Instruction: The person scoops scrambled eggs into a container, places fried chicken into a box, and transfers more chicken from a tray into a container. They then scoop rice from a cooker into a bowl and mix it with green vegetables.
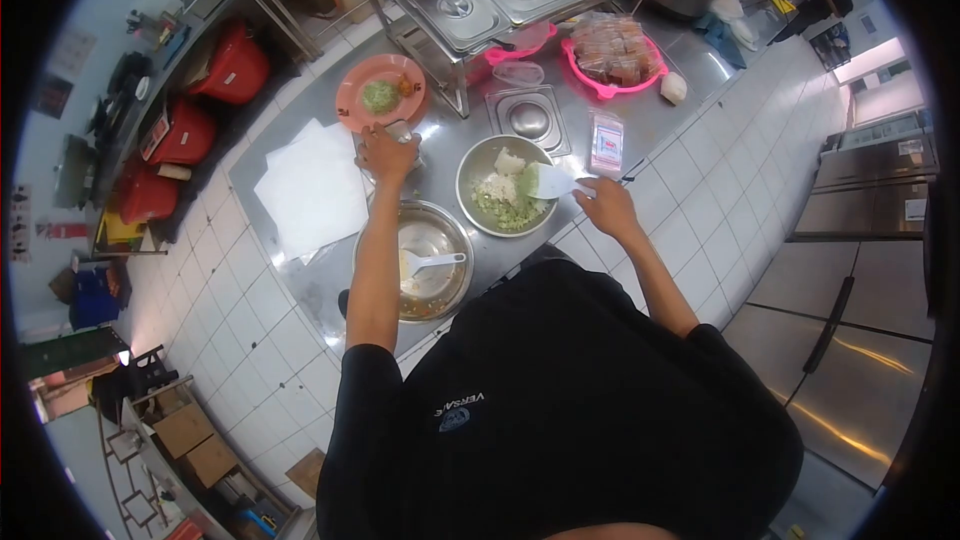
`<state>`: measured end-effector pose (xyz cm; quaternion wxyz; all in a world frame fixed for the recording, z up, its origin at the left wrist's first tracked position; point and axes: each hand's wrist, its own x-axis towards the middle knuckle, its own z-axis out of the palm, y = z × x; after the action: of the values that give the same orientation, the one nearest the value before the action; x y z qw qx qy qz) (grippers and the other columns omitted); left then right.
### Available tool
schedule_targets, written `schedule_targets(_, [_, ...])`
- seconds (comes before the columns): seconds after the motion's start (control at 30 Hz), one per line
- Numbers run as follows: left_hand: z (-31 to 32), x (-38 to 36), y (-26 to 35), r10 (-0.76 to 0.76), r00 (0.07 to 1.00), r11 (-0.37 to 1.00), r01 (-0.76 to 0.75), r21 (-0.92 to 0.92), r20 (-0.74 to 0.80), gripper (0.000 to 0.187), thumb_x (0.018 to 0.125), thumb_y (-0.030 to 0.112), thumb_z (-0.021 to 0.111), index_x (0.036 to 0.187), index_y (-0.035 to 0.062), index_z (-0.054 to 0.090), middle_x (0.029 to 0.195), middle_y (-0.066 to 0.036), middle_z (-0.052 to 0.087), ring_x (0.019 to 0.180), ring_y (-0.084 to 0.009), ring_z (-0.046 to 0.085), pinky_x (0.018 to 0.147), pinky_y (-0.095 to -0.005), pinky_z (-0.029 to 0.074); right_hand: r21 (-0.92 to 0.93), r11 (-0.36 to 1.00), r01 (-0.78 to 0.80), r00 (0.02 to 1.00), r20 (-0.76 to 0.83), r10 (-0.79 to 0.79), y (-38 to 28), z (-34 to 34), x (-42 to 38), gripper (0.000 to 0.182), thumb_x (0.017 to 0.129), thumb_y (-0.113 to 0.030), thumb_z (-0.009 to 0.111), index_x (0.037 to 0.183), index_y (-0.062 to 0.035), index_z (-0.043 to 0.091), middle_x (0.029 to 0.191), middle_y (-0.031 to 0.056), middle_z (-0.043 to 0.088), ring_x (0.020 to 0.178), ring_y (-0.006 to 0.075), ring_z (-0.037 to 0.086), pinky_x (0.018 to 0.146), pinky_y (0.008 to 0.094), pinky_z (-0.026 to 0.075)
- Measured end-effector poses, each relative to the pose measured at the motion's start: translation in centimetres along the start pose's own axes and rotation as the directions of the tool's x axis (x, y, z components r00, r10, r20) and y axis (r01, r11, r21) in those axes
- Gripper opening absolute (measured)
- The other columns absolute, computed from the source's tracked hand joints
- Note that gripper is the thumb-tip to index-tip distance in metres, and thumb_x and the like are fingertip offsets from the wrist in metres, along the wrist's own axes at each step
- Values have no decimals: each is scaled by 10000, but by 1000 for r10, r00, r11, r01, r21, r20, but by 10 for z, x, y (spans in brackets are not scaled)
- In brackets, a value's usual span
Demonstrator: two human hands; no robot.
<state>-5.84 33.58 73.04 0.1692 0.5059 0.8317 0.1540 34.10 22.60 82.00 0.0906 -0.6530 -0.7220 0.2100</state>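
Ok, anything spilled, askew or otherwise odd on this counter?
Nothing stands out. The left hand rests on a small container by the pink plate; the right hand holds a white scoop over the bowl of rice and greens. The second bowl holds a white spoon. No spills show.

Both arms stretch forward, the left hand curled shut, knuckles up, the right hand closed in a grip (forearms bare, upper arms sleeved).

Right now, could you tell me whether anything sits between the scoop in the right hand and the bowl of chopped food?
Nothing visible does: the scoop held by the right hand already reaches over the bowl.
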Motion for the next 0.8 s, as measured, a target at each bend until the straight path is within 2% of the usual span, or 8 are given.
schedule_targets(0.1, [-1,-2,0,-20,999,1000,19,-10,-31,888,701,488,737,1391,37,406,1475,-166,327,1305,-453,365,1067,-618,280,27,999,20,1000,8,-20,-18,1,17,348,854,-341,639,1097,-101,707,982,195,658,955,357,637,828,461,487])
schedule_targets(0.17, [-7,-8,2,-39,998,999,39,-9,-59,882,702,482,738,1386,35,407,1487,-163,313,1310,-457,357,1071,-627,273,-29,999,21,1000,5,-21,-25,3,23,322,847,-323,651,1079,-108,714,990,183,654,960,348,630,825,462,481])
schedule_targets(0.3, [8,2,-15,10,997,999,-15,-51,-83,878,707,461,738,1391,27,399,1499,-173,298,1288,-466,366,1049,-600,331,-172,982,82,993,-70,-95,-28,-9,16,260,834,-260,671,1044,-116,722,986,159,642,966,332,610,811,460,471])
schedule_targets(0.4, [2,-4,-18,-20,996,997,13,-78,-87,879,708,452,738,1394,24,394,1497,-189,297,1273,-464,377,1024,-565,384,-166,979,119,984,-113,-139,-34,-25,0,212,825,-201,672,1011,-113,724,961,149,631,963,322,596,788,454,475])
schedule_targets(0.5, [5,-6,-16,-39,995,997,33,-64,-91,873,707,447,739,1395,33,395,1488,-205,298,1264,-459,386,1003,-543,417,-232,949,213,973,-40,-228,-30,-25,-10,198,825,-162,655,1008,-97,692,944,155,624,945,330,610,775,463,489])
schedule_targets(0.6, [-10,-15,-7,-76,996,995,72,-74,-56,859,709,427,747,1397,52,395,1470,-221,300,1256,-466,394,995,-546,427,-165,976,140,990,56,-133,-39,-24,-18,203,830,-140,634,1025,-85,643,945,165,621,932,348,621,775,473,502])
schedule_targets(0.7, [-43,-50,14,-156,986,973,144,-179,-55,831,718,387,757,1398,76,396,1424,-241,320,1237,-485,408,990,-543,435,-135,988,80,992,109,-65,-46,-24,-18,221,834,-123,616,1051,-82,604,948,169,622,927,364,628,783,481,507])
schedule_targets(0.8, [-41,-47,15,-178,981,968,161,-190,-74,846,719,411,751,1394,52,388,1400,-244,347,1228,-483,419,991,-538,435,-91,989,113,987,125,-101,-44,-14,-18,232,840,-124,611,1069,-85,607,952,164,628,939,362,628,793,476,506])
